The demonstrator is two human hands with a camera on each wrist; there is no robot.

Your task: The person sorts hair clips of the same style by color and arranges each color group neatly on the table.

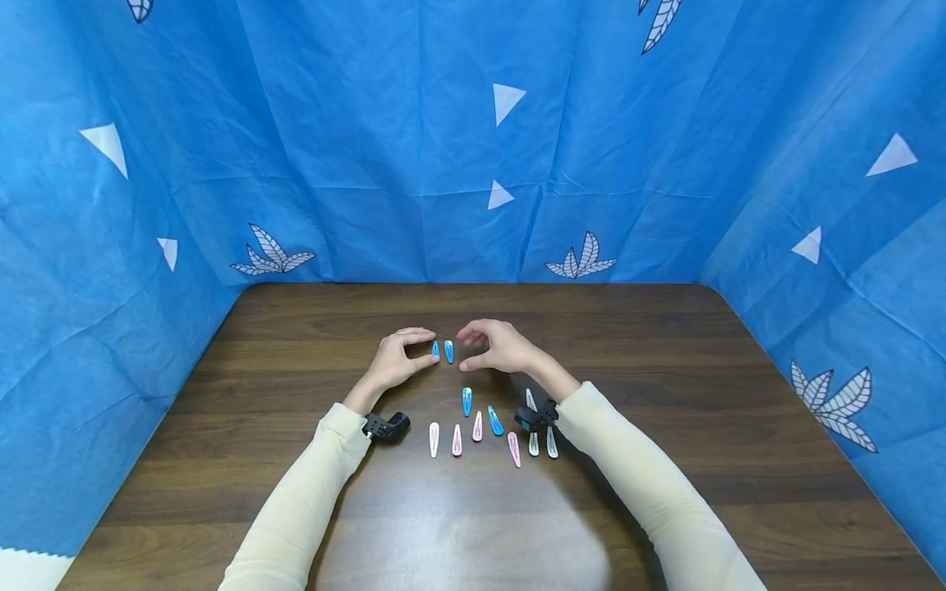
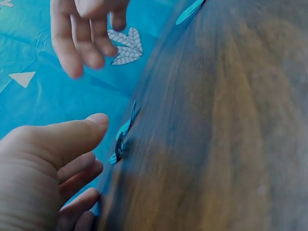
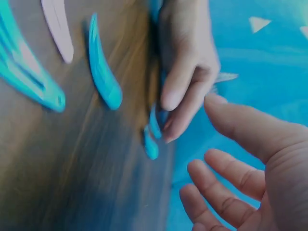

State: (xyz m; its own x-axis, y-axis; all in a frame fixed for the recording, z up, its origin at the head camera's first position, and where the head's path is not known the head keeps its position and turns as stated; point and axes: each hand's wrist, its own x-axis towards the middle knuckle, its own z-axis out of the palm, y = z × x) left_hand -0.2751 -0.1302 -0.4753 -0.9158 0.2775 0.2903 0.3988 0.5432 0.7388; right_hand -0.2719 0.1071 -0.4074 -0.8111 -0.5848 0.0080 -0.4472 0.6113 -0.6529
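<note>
Two blue snap hair clips lie side by side on the table, a left one [image 1: 435,348] and a right one [image 1: 448,351]. My left hand [image 1: 389,362] is at the left clip, its thumb and fingers spread apart with the thumb tip close by it. In the left wrist view, that hand's thumb [image 2: 72,137] stands off from the blue clips. Just right of the pair, my right hand [image 1: 505,348] hovers with its fingers parted and nothing between them. In the right wrist view its fingers [image 3: 226,192] are loosely bent and hold nothing.
Nearer me lie two more blue clips, one upright [image 1: 466,401] and one slanted [image 1: 495,420]. Pink clips [image 1: 477,427] lie around them. A white clip [image 1: 433,440] is at the left; several white clips [image 1: 552,443] sit under the right wrist. Blue cloth [image 1: 414,230] borders the wooden table [image 1: 296,328].
</note>
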